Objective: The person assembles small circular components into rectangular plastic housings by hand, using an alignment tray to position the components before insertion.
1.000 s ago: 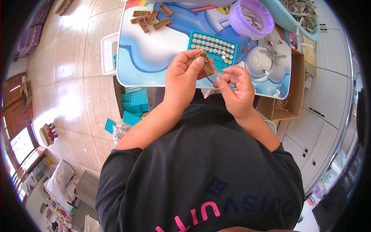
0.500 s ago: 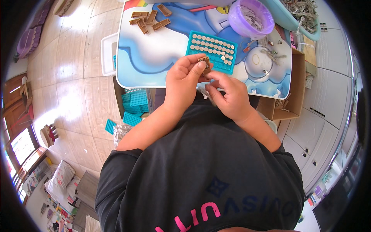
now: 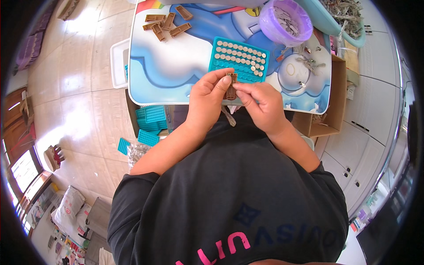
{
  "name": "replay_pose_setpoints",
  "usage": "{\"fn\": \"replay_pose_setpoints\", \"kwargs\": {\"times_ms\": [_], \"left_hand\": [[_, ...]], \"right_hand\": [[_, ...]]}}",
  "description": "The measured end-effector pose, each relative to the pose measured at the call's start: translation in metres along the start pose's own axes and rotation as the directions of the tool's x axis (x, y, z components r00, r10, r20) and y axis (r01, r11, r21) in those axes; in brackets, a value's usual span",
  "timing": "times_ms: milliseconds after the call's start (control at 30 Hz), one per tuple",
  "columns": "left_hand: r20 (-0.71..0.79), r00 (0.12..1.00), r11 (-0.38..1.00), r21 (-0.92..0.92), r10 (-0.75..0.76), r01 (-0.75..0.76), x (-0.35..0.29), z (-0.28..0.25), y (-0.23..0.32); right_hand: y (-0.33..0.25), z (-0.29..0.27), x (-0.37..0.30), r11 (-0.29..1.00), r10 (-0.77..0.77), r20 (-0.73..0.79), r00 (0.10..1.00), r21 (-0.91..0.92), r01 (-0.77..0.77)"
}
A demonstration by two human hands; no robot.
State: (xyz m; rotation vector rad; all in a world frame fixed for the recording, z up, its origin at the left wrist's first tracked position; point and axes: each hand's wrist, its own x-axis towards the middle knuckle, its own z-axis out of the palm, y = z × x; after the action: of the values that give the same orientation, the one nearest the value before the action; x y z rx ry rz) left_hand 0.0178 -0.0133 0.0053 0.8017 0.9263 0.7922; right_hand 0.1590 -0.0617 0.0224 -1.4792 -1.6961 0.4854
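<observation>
My left hand (image 3: 206, 95) grips a brown plastic casing (image 3: 231, 92) upright, thumb on its face, over the table's near edge. My right hand (image 3: 261, 100) is closed in a pinch at the casing's right side; whether a small part is between its fingertips is hidden. A thin greyish strand, perhaps wire (image 3: 229, 117), hangs below the casing in front of my shirt. Just beyond my hands lies a teal tray (image 3: 213, 66) with rows of round silver discs (image 3: 238, 53); some of its near pockets hold none. Several similar brown casings (image 3: 168, 21) lie loose at the far left of the table.
A purple lined tub (image 3: 264, 22) of grey pieces and a pale blue basin (image 3: 324, 27) of wire bundles stand far right. Loose wired parts (image 3: 311, 64) lie on the patterned table (image 3: 172, 84). Teal trays (image 3: 152, 115) fill a box at left; a cardboard box (image 3: 338, 88) stands right.
The casing has moved slightly down toward me and now stands more upright, its long face showing. My right fingers have shifted up against its side. The strand below hangs more freely.
</observation>
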Motion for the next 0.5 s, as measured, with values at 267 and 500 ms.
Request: {"fn": "replay_pose_setpoints", "kwargs": {"times_ms": [267,500], "left_hand": [[0.044,0.992,0.991,-0.068,-0.115,0.117,0.004,-0.005,0.001],[0.033,0.990,0.982,-0.130,-0.136,0.139,0.007,-0.002,0.001]], "right_hand": [[0.046,-0.010,0.005,0.955,0.080,-0.179,0.981,-0.269,-0.127],[0.041,-0.007,0.004,0.967,-0.008,-0.190,0.982,-0.252,-0.041]]}}
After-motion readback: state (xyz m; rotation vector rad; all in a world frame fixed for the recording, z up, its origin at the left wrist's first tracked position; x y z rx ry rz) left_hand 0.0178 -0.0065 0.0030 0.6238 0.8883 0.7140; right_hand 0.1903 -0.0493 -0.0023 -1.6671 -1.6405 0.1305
